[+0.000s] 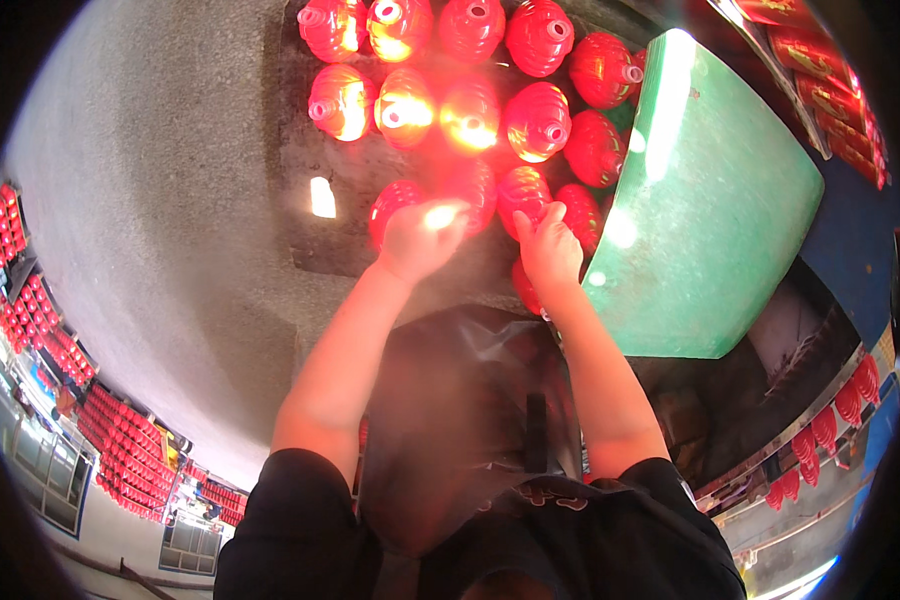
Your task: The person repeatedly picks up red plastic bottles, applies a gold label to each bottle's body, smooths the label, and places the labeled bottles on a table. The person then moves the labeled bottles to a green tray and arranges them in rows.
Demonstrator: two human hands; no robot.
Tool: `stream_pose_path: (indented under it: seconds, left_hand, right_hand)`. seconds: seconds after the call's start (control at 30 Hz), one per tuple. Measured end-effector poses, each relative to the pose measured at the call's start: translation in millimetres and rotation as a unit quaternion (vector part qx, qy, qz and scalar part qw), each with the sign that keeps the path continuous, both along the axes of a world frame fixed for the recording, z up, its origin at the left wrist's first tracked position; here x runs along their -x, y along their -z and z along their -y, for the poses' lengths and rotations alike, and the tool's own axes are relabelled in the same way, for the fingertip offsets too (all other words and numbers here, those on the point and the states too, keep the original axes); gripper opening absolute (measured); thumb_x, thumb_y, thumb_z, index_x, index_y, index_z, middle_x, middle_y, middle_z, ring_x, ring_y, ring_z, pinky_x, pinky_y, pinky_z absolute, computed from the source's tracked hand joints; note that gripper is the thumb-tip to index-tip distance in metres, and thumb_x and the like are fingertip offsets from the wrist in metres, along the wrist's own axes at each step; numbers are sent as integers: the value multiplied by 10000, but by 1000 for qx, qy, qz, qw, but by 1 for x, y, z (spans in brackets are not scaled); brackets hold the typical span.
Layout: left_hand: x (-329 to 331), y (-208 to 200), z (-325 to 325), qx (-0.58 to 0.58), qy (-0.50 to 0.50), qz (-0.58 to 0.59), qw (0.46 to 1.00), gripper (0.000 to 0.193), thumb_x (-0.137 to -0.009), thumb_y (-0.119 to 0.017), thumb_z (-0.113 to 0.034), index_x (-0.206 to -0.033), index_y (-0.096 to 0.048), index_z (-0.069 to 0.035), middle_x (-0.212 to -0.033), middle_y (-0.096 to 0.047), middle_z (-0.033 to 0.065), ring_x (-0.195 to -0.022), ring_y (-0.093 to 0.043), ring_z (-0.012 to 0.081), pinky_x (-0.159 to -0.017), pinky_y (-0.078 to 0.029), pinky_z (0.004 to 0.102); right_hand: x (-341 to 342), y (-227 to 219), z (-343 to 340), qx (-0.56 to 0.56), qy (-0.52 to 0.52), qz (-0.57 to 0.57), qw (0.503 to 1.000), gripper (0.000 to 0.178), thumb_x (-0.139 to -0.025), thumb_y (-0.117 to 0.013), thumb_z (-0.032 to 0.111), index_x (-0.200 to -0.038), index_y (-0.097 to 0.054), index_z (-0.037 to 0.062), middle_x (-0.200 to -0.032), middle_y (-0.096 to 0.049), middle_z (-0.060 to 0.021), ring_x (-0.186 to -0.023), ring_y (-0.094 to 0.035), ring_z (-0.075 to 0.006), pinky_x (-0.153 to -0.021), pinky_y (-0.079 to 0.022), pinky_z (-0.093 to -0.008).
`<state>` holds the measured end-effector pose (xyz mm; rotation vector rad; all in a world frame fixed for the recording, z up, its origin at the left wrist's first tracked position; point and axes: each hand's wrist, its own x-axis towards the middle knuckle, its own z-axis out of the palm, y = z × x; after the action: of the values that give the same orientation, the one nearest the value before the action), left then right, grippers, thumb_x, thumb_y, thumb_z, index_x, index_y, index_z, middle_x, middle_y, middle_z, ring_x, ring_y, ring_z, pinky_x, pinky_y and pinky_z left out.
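Both of my arms reach forward to a group of shiny red ribbed plastic bottles, round like lanterns, each with a short neck. My left hand [423, 242] is closed at the near row, its fingers around a red bottle [392, 207]; glare washes out part of the grip. Beside it stands another red bottle [473, 196], touching or almost touching that hand. My right hand [552, 247] has its thumb up and its fingers closed against a red bottle [521, 189]. One more red bottle [527, 288] shows partly behind the right wrist.
Several red bottles [538, 122] stand in rows on a dark board [315, 215]. A green sheet [715, 210] rises at the right. Grey floor [185, 200] lies to the left. Racks of red bottles [125, 455] stand far left; red pieces [823, 430] hang at the right.
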<state>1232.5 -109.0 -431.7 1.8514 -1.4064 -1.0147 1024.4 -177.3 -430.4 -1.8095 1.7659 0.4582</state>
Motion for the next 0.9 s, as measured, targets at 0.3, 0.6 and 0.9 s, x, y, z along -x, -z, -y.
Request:
stream_pose_path:
  seconds: [0.3,0.6,0.9]
  left_hand:
    - [-30,35,13,67,-42,30,996,126,-856,-760,-103,-971,-753,-52,-947,-739,108,-865,-712,303,-793,-576,386]
    - [-34,22,-29,-29,-72,229,970,355,-718,-886,-104,-1022,-705,-80,-1017,-631,103,-961,-645,331,-835,-548,454]
    - [-21,17,-18,-60,-67,299,950,405,-736,-895,-169,-1080,-694,-93,-1049,-615,135,-947,-647,348,-829,-550,469]
  right_hand:
    - [68,-43,-13,-24,77,152,985,402,-936,-706,174,-1283,-564,30,-1094,-670,-199,-984,-673,-390,-855,-528,-489]
    - [199,-39,-54,155,135,-66,976,509,-888,-722,126,-1343,-528,6,-1448,-475,-270,-1320,-489,-461,-1096,-422,-503]
    - [225,-27,-87,138,173,-1,975,558,-886,-718,125,-1384,-497,3,-1436,-475,-296,-1319,-495,-472,-1102,-422,-514]
